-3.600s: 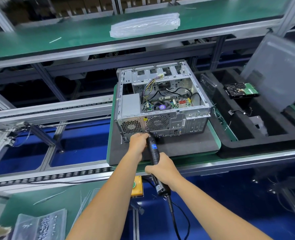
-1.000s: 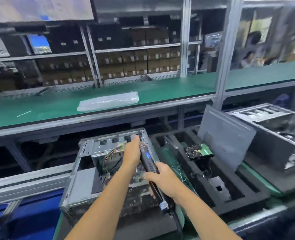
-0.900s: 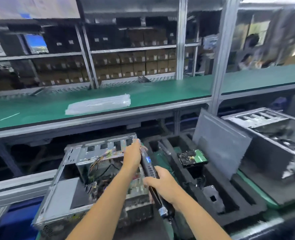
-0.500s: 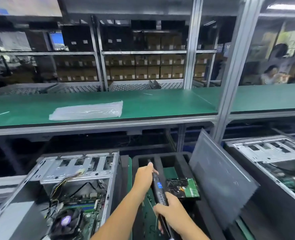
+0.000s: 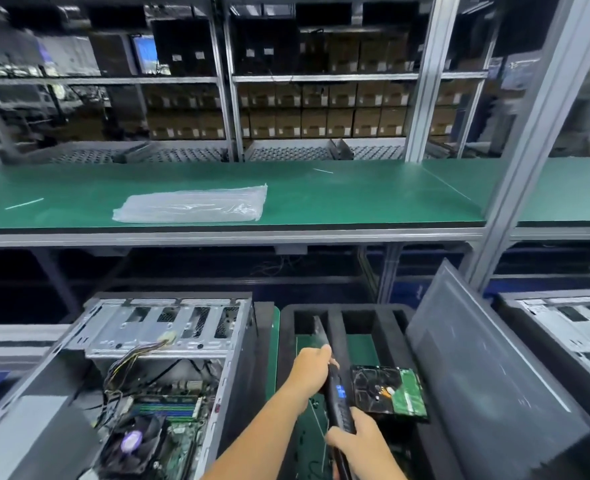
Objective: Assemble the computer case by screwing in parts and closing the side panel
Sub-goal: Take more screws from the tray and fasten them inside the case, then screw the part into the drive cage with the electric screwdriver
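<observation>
The open computer case (image 5: 169, 327) lies at the lower left, its motherboard and fan exposed. Both hands hold the black electric screwdriver (image 5: 338, 403), which hangs over the black foam tray (image 5: 286, 341) to the case's right. My left hand (image 5: 312, 370) grips its front end. My right hand (image 5: 354, 441) grips its body lower down. A hard drive (image 5: 387, 389) with a green board lies in the tray just right of the tool. The grey side panel (image 5: 487, 368) leans tilted against the tray's right side.
A second open case (image 5: 574, 327) sits at the far right. A green shelf (image 5: 356, 195) above carries a clear plastic bag (image 5: 193, 204). A slanted aluminium post (image 5: 515, 161) rises at the right. Racks of cardboard boxes fill the background.
My view has swung up and right from the case's rear. Both hands carried the screwdriver off the case and over the foam tray, near the hard drive.
</observation>
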